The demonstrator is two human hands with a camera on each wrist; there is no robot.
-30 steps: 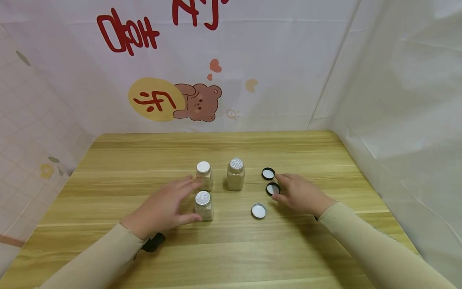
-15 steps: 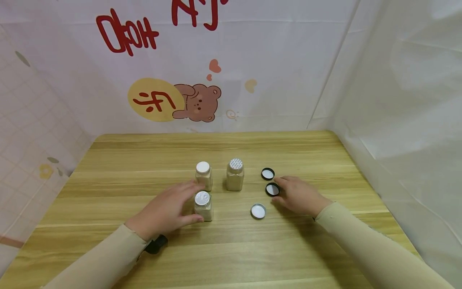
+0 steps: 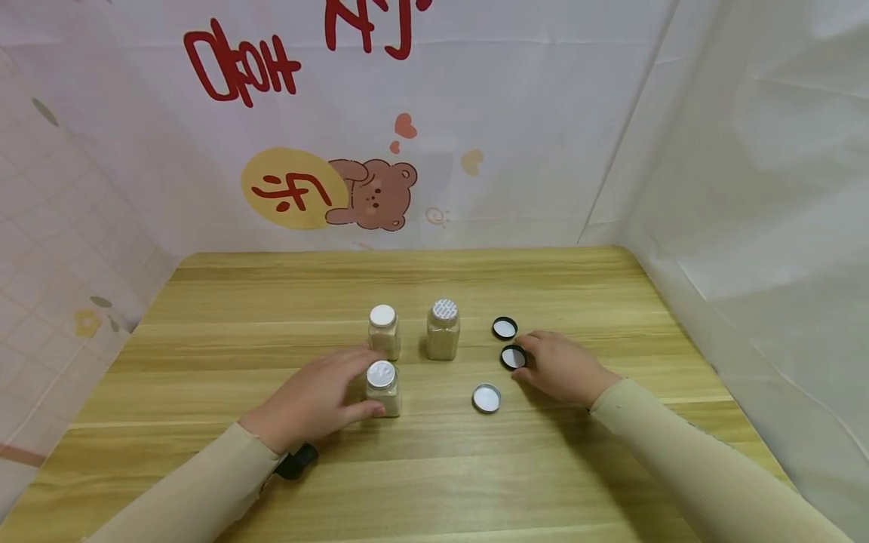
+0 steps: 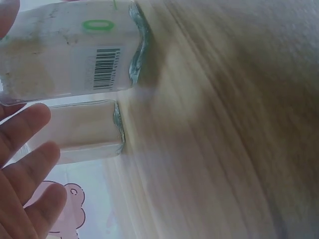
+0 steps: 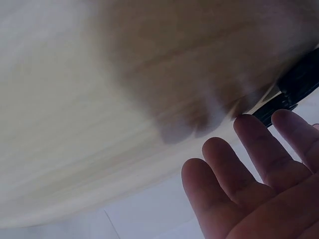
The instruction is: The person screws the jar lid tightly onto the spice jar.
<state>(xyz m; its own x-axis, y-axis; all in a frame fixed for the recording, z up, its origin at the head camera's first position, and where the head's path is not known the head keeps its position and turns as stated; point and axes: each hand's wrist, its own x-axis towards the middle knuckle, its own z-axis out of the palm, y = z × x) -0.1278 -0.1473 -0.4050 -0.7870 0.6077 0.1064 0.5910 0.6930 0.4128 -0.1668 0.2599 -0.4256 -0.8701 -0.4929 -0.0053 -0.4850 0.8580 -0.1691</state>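
In the head view my left hand [image 3: 315, 400] grips the near glass jar [image 3: 384, 396], its thumb on the near side and forefinger on the far side. The jar holds pale powder under a silvery-white seal. In the left wrist view the near jar [image 4: 75, 55] shows a barcode, and my other fingers [image 4: 37, 159] spread beside it. My right hand [image 3: 563, 366] pinches the rim of a black lid [image 3: 514, 357] lying with its white inside up. In the right wrist view the outer fingers [image 5: 249, 174] are extended beside black lids [image 5: 301, 74]; the thumb is hidden.
Two more powder-filled jars, a white-topped one [image 3: 384, 332] and a patterned-top one [image 3: 443, 332], stand behind. Another black lid [image 3: 505, 328] and a grey-rimmed lid [image 3: 486, 398] lie near the right hand. The wooden table [image 3: 421, 483] meets white curtains [image 3: 760, 188] behind and beside.
My left hand has shifted slightly right and closed in around the near jar. The right hand's forefinger has drawn closer to the black lid's rim. Jars and lids stay in place.
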